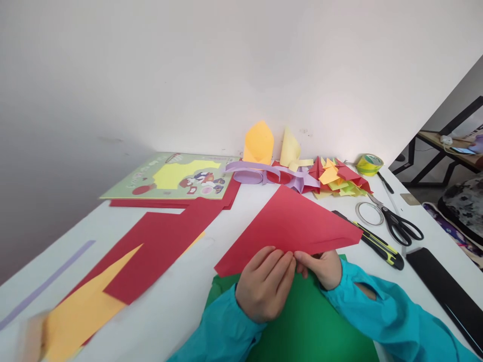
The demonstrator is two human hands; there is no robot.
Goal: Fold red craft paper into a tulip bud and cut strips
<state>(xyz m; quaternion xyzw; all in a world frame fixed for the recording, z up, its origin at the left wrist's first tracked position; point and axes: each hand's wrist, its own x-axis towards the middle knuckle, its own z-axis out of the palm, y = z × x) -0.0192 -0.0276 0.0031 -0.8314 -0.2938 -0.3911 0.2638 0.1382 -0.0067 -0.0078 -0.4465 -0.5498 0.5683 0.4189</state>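
Pinching the red paper's (290, 226) near edge, both hands, left (266, 284) and right (324, 266), meet fingertip to fingertip.

Scissors (400, 223) right of folded paper (290, 226).

Matt red paper (290, 226) (smooth) on green paper (305, 322).

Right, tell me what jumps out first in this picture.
The folded red paper triangle at the centre, pinched along its lower edge by the left hand and right hand, in teal sleeves, over a green sheet. Next, the heap of coloured paper scraps against the wall. Black scissors lie on the right of the white table, beside a yellow-and-black utility knife.
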